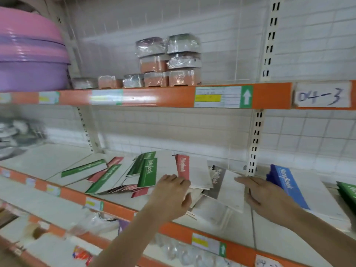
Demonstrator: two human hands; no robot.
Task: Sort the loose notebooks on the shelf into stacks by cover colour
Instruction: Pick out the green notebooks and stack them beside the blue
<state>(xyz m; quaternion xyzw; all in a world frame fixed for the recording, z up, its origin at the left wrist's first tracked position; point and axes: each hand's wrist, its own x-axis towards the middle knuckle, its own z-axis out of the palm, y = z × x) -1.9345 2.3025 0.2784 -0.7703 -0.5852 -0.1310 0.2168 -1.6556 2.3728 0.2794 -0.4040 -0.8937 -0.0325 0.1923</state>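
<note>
Thin, light, slippery notebooks (pixel 200 178): left hand (pixel 171 191) spread flat on them, right hand (pixel 264 193) spread beside; lift by edges.

"Notebook" on green notebook (pixel 147 173), red notebook (pixel 182 166) and blue notebook (pixel 288 183) spines; seemingly "04-3" on paper tag (pixel 322 96)

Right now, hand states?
Left hand: open, fingers resting on the red notebook.
Right hand: open, lying flat against the grey notebook.
</note>
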